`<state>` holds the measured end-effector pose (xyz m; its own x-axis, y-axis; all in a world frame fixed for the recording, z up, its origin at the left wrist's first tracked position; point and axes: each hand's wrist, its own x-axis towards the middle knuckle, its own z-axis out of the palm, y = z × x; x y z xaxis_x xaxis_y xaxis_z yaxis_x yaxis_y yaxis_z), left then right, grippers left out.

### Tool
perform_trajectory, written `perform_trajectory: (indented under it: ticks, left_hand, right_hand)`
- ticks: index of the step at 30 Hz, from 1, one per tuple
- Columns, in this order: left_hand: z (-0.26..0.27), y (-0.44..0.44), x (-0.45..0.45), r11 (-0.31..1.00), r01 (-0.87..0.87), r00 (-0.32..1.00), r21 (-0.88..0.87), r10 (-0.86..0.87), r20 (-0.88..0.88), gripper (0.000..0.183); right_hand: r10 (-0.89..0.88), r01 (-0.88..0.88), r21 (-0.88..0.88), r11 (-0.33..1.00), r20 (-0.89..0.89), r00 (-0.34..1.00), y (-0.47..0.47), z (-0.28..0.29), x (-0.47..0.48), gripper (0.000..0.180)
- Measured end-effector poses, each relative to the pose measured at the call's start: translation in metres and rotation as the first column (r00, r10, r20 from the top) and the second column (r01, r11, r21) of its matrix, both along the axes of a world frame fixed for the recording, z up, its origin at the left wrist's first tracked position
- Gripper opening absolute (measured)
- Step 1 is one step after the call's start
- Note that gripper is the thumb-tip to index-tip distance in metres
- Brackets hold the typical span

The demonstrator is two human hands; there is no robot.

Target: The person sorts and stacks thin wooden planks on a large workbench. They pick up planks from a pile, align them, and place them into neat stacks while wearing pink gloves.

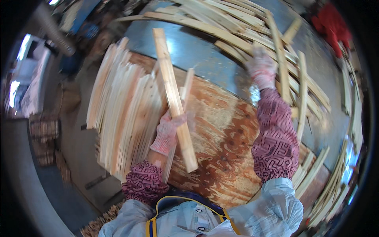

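Note:
A flat wooden strip (168, 80) is gripped near its lower half by my left hand (167, 130), which wears a pinkish knit glove. The strip stands out above a plywood board (219, 133). To its left, many pale strips lie side by side in a row (124, 109). My right hand (260, 65), gloved too and blurred, reaches over the near side of a loose pile of wooden strips (219, 17) on a blue-grey metal table (201, 59). It is at a strip of the pile; whether its fingers are closed on one cannot be told.
Several strips (311, 171) lie to the right of the plywood, and a bundle of long strips (331, 189) is farther right. A person in red (331, 26) is at the upper right, near more strips. Stacked wood bundles (44, 130) stand on the floor at left.

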<state>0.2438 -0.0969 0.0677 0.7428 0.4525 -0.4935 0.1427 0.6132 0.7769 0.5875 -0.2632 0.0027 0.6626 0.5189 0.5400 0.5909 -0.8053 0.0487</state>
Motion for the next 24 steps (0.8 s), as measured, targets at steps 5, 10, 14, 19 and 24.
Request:
perform_trajectory:
  ticks: [5,10,14,19,24]
  left_hand:
    - [0.009,0.038,-0.145,0.981,-0.155,0.943,0.115,0.182,-0.278,0.03]
    - [0.036,0.084,-0.338,0.665,-0.471,0.7,0.58,0.682,-0.214,0.02]
    - [0.005,0.122,-0.519,0.301,-0.504,0.193,0.81,0.953,-0.234,0.024]
    - [-0.193,0.142,-0.762,0.702,-0.029,-0.122,0.712,0.704,-0.7,0.048]
    - [-0.303,0.14,-0.842,0.686,-0.414,-0.081,0.598,0.627,-0.775,0.05]
  right_hand:
    - [-0.156,0.092,-0.213,0.973,-0.307,0.939,0.016,-0.014,-0.011,0.055]
    - [-0.185,0.044,-0.234,0.971,-0.624,0.76,-0.021,-0.012,-0.217,0.067]
    - [-0.162,0.081,-0.148,0.986,-0.7,0.696,-0.071,-0.031,-0.386,0.076]
    - [-0.433,0.265,-0.343,0.901,-0.691,0.578,-0.072,-0.046,-0.493,0.078]
    - [-0.353,0.186,-0.31,0.932,-0.668,0.655,-0.062,-0.059,-0.512,0.076]
